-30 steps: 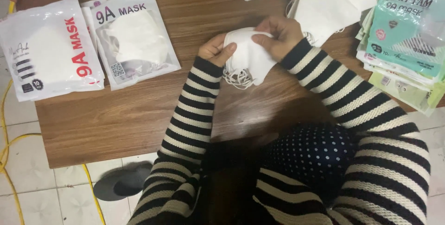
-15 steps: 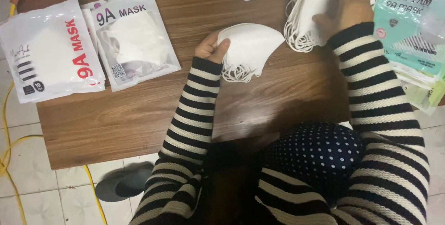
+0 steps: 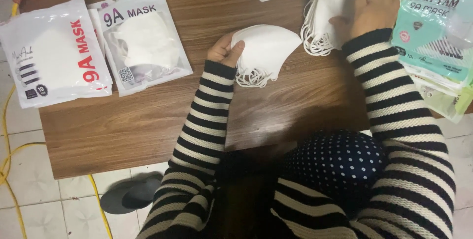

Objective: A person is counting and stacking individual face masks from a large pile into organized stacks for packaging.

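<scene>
Left hand [image 3: 225,51] is pinching the edge of a small stack of folded white masks [image 3: 266,52] lying on the wooden table [image 3: 148,121], ear loops spilling out underneath. Right hand [image 3: 369,10] is curled down on top of the bigger mask pile [image 3: 335,2] at the far edge, fingers gripping into it. Over on the left there are two sealed mask packs [image 3: 98,47] side by side, and on the right a pile of green packs [image 3: 436,37] just beside the right sleeve.
</scene>
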